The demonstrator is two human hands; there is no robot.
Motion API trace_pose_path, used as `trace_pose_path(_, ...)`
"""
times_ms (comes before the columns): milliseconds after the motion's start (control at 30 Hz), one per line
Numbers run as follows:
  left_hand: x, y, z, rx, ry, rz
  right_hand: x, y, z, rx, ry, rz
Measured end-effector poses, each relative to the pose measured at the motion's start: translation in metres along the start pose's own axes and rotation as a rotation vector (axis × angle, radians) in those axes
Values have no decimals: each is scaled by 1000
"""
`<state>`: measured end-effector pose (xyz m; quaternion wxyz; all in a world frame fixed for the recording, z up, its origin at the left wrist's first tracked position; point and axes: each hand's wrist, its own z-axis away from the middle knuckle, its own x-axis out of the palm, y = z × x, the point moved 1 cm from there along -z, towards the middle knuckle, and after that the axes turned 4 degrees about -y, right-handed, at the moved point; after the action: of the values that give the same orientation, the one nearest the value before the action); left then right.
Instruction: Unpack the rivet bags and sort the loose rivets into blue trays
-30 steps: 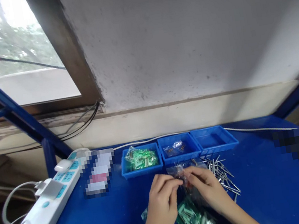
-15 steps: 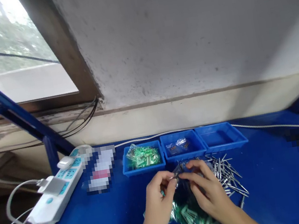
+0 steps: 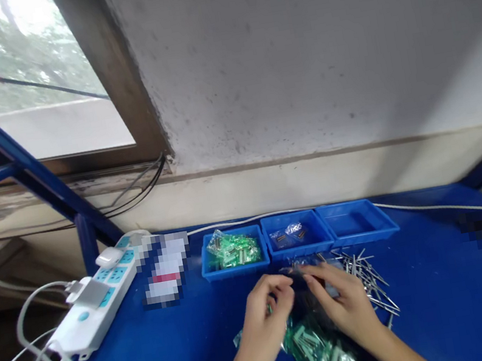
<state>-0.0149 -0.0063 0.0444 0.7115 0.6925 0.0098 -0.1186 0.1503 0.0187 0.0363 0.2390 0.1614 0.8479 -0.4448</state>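
Observation:
My left hand (image 3: 264, 318) and my right hand (image 3: 342, 302) meet over the blue table, both pinching a small clear plastic bag (image 3: 301, 278) between their fingertips. Under my wrists lies a heap of green-tinted bags with small metal parts (image 3: 320, 352). Several loose silver pins (image 3: 369, 282) are scattered just right of my right hand.
Three blue trays stand in a row behind my hands: the left tray (image 3: 207, 269) holds green bags, the middle tray (image 3: 296, 248) two small clear bags, the right tray (image 3: 361, 234) nothing. A white power strip (image 3: 93, 304) with cables lies at the left. A wall and a window rise behind.
My hands have stayed together on the small bag, lowering slightly toward the table. The camera has shifted a little.

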Motion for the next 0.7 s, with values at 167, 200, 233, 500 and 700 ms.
trace_pose_path(167, -1, -1, -3, -169, -3, 315, 0, -5, 1, -218, -70, 20)
trace_pose_path(200, -2, -1, -3, -146, 23, 279, 1, -7, 1, -209, -86, 12)
trace_pose_path(233, -3, 0, -3, -111, 60, 229, 2, -8, 1, -179, -104, 3)
trace_pose_path(500, 0, 1, 8, 470, 141, -401, 8, -17, -4, 227, -167, -281)
trace_pose_path(700, 1, 1, 7, 270, 26, -404, 3, -12, 1, 166, 62, -140)
